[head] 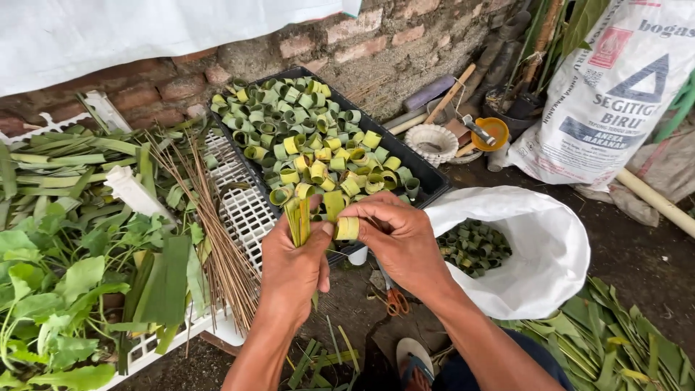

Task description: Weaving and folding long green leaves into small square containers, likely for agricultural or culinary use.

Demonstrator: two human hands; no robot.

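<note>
Brick wall behind, dirt ground below. Left hand clenched around bunch of flat green-yellow leaf strips. Right hand pinching small rolled yellow-green leaf ring between fingertips, just above near edge of black rectangular tray heaped with same rings. White plastic bag beside right wrist.

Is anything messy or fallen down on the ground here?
Yes. Orange-handled scissors lie on the dirt below the right hand, and loose leaf strips are scattered under the left hand. The rolled leaf rings sit in their black tray.
</note>
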